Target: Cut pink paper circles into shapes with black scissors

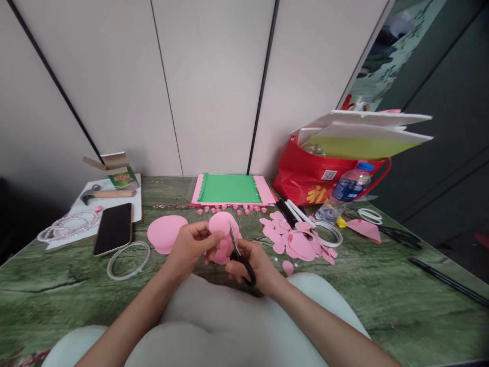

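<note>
My left hand [194, 245] pinches a rounded piece of pink paper [220, 223] by its lower left side, in front of my body. In my right hand [256, 265] is a pair of black-handled scissors [247, 270], with fingers in the loops. The scissor blades point up and lie against the paper's right part; whether they are closed through it I cannot tell. More pink paper hangs below, partly hidden by my fingers. A stack of pink paper circles [165, 232] lies left of my hands. Cut pink pieces [301, 244] are heaped to the right.
Small pink curls [229, 209] line up before a green sheet [229, 188]. At left lie a phone [113, 229], tape roll [129, 261], bead strings [69, 227] and hammer [110, 193]. A red bag [290, 176], water bottle [346, 191] and another tape roll [329, 233] are right.
</note>
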A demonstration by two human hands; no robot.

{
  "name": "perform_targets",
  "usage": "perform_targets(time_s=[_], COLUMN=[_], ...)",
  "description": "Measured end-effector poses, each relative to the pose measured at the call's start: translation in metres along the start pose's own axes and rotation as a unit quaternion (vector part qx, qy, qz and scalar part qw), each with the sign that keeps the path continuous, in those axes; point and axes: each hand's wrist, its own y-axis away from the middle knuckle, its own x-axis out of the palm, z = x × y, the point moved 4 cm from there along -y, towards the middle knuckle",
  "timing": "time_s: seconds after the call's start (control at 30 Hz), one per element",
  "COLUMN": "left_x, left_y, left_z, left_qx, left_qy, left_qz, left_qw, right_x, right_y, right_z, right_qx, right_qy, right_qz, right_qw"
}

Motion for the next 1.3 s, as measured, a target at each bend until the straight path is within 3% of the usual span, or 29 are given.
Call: perform_targets(time_s=[0.3, 0.5, 1.3], left_x=[-0.0010, -0.0003, -0.0053], left_y=[0.0005, 0.0016, -0.0005], left_z=[-0.0008, 0.0012, 0.0007], left_qx=[-0.003, -0.006, 0.002], left_qy=[-0.013, -0.034, -0.015], left_qz=[-0.011, 0.020, -0.036], left_qw=[1.000, 0.999, 0.999], right_x=[0.0023, 0.0005, 0.0004], right_y=[0.0017, 0.0013, 0.0011], right_z=[-0.0013, 0.0029, 0.0001], right_qx=[-0.001, -0.019, 0.004], right_qy=[-0.001, 0.001, -0.008], right_qz=[0.015, 0.010, 0.004], right_qw=[1.000, 1.000, 1.000])
